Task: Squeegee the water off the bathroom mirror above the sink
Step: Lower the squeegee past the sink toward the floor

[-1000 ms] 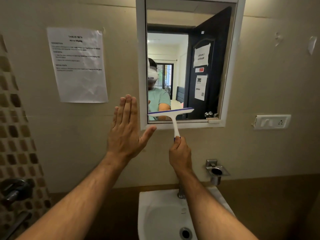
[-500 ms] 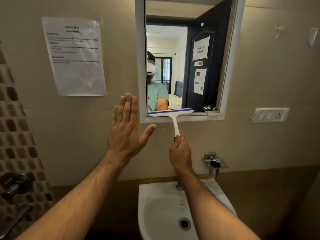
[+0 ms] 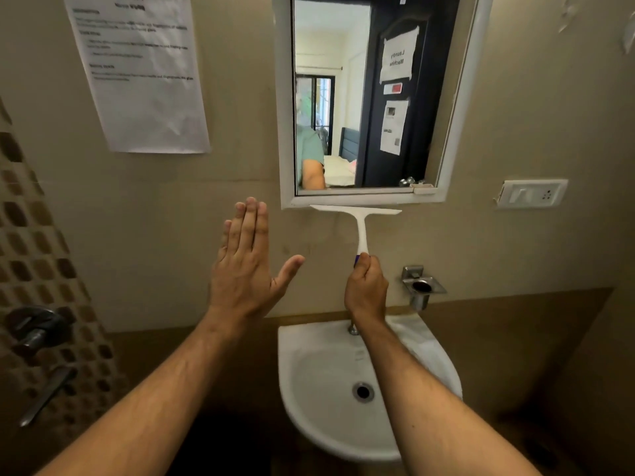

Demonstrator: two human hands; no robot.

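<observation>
Head view: right hand [image 3: 366,290] grips white squeegee [image 3: 359,221] handle, blade just below mirror [image 3: 364,97] frame, above sink [image 3: 343,379]. Left hand [image 3: 245,266] flat, fingers together, thumb spread, raised left of squeegee.

Squeegee [image 3: 357,214] below mirror [image 3: 360,97], above sink [image 3: 309,338]

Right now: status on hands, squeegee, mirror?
Right hand grips squeegee handle; left hand open, flat by the wall. Blade below mirror frame, off the glass. Nothing in the way.
</observation>
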